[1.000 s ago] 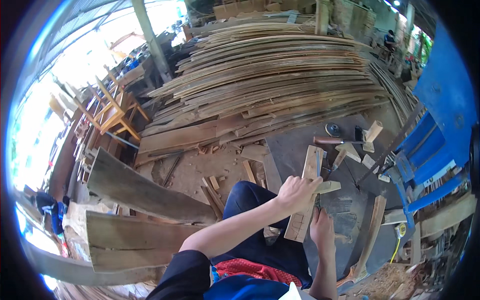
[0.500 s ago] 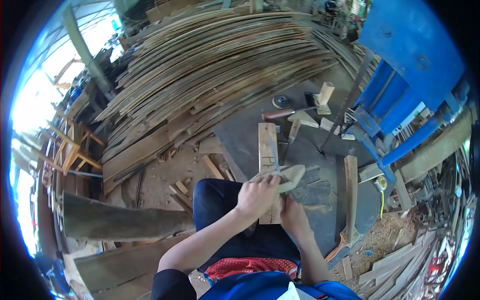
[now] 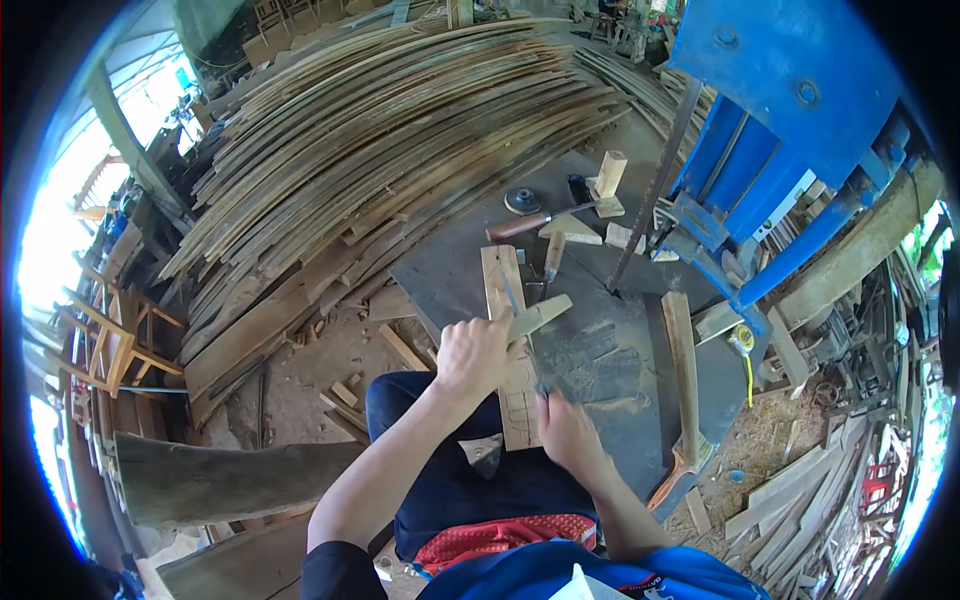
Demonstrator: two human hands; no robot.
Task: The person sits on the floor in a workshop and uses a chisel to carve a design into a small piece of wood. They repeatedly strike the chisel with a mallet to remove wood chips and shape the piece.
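Note:
My left hand (image 3: 470, 360) is closed on a small tapered wooden piece (image 3: 543, 312) lying crosswise over a pale board (image 3: 519, 415) with dark markings. My right hand (image 3: 568, 435) grips a slim metal tool (image 3: 534, 370), apparently a file, whose shaft runs along the board under that piece. Just beyond the board lie a wood-handled tool (image 3: 553, 258), a longer tool with a brown handle (image 3: 505, 230) and a dark disc (image 3: 522, 200), all on a dark worktable (image 3: 430, 290). To the right rests a long wooden piece (image 3: 680, 350), beside a yellow tape measure (image 3: 742, 340).
A blue machine (image 3: 770, 60) with a vertical blade (image 3: 650, 190) stands at the right. Stacked planks (image 3: 370, 130) fill the back. A wooden chair (image 3: 120, 340) is at the left, large slabs (image 3: 230, 470) at lower left, offcuts (image 3: 800, 500) at lower right.
The view has swung, sliding the scene left and bringing the blue machine further in. My left hand and the small piece have shifted slightly farther along the board, away from me.

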